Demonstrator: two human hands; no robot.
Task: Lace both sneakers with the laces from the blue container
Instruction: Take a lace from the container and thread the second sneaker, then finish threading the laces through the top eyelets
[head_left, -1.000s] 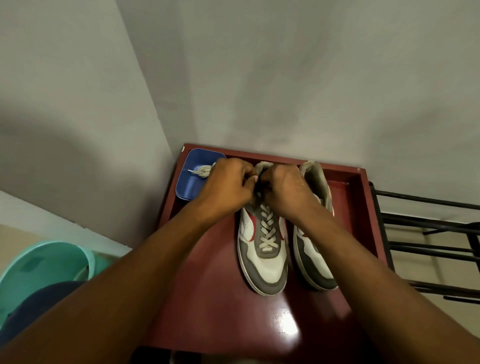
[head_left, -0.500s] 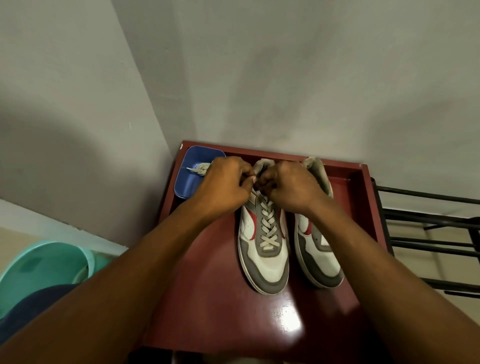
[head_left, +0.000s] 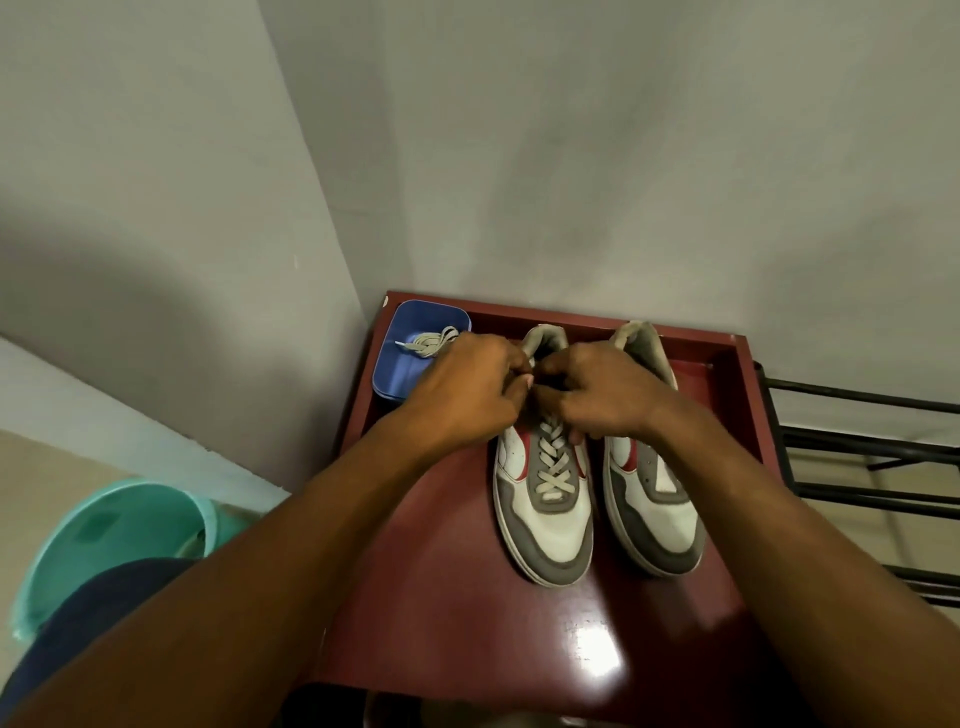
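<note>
Left hand (head_left: 467, 387) and right hand (head_left: 605, 397) clench lace (head_left: 554, 462) atop laced sneaker (head_left: 545, 535); spare lace (head_left: 429, 344), bench's (head_left: 441, 597) far-left corner, beside left hand.

dim indoor light, glare on the table (head_left: 592, 649), wide-angle edge distortion.

left hand (head_left: 467, 389) + right hand (head_left: 608, 392) | drawn slightly apart | on lace (head_left: 553, 465) of sneaker (head_left: 545, 530)

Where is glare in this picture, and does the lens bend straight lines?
Head view: a bright glare patch sits on the red table near its front edge; the wall corner bows, a wide-angle effect; the laced sneaker is sharp, the forearms softer.
</note>
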